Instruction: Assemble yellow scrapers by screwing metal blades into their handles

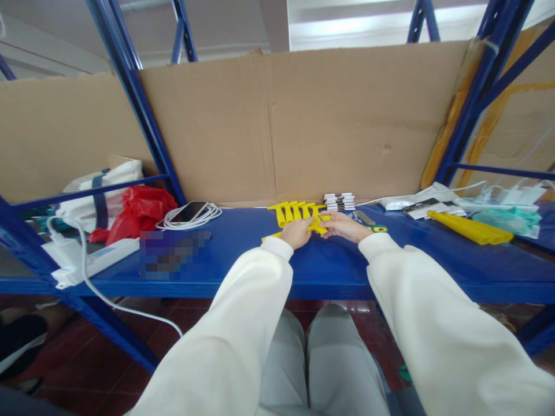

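Note:
Both hands meet over the blue shelf (243, 254), near its middle. My left hand (297, 232) is closed around a small yellow piece (318, 225). From the other side, my right hand (342, 226) pinches the same piece with its fingertips. Just behind them, several yellow pieces (288, 214) lie side by side in a row. Part of another yellow strip (271, 236) sticks out to the left of my left hand. A stack of small black-and-white packets (339, 201) sits behind my right hand, against the cardboard.
On the left lie a coiled white cable (191, 215), a red plastic bag (143, 211) and a white power strip (106, 257). Yellow rolled sheets (472, 228) and white packets (433, 207) lie at the right. A cardboard wall (338, 121) stands behind; blue posts flank it.

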A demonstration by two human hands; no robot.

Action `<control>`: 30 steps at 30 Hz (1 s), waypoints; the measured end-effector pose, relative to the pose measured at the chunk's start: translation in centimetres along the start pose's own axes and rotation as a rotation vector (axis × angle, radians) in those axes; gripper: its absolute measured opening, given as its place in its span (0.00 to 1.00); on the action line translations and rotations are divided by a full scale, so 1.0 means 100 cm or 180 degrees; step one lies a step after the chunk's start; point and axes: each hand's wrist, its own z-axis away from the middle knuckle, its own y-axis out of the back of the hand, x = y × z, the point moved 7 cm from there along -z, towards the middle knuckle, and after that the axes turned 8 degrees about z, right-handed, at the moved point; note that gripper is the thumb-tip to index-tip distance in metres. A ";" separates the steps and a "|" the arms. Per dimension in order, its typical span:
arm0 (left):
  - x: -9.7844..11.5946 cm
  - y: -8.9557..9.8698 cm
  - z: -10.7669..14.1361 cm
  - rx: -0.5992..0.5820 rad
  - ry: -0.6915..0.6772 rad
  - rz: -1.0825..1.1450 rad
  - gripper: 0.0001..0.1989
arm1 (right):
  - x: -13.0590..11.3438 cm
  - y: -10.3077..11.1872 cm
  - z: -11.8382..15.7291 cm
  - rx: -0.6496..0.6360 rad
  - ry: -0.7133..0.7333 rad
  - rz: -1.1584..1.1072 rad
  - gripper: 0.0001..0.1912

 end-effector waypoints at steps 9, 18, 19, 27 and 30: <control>0.001 0.012 0.004 0.0254 0.0174 0.0125 0.28 | -0.011 0.006 0.002 0.0229 0.0138 0.0060 0.22; -0.002 0.046 0.013 0.1223 0.0283 0.0553 0.31 | -0.020 0.109 0.010 0.2360 -0.0232 0.2906 0.19; -0.003 0.048 0.014 0.1300 0.0290 0.0587 0.32 | -0.016 0.114 0.010 0.2292 -0.0430 0.3129 0.19; -0.002 0.049 0.015 0.1364 0.0191 0.0646 0.32 | -0.009 0.118 0.010 0.2160 -0.0814 0.3668 0.15; -0.001 0.047 0.013 0.1270 0.0141 0.0630 0.32 | -0.009 0.117 0.008 0.2133 -0.0818 0.3667 0.14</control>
